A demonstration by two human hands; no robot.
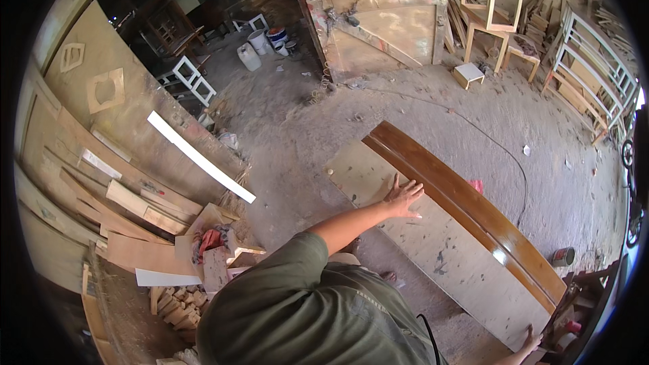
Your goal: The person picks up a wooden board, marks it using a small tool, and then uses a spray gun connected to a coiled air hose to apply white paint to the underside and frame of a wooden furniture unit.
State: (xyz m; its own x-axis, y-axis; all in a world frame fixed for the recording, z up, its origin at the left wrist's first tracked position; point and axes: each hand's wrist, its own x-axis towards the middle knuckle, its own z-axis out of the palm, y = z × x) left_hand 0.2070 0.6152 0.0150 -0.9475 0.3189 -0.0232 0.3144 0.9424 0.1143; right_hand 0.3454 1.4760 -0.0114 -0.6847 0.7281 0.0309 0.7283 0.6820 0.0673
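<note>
A long wooden panel (446,247) lies diagonally in front of me. Its near face is pale and spotted with dark marks, while a glossy brown varnished band (466,206) with a groove runs along its far side. My left hand (404,197) rests on the pale face close to the brown band, with its fingers spread. At the panel's near right end is my right hand (533,341), its fingers bent at the edge and partly cut off by the dark rim of the picture.
Wood offcuts (179,307) and leaning boards (145,209) crowd the left. A cable (490,138) crosses the dusty floor beyond the panel. A tin can (563,256) stands near its right end. Chair frames (490,20) and a pale slatted frame (591,67) stand farther back.
</note>
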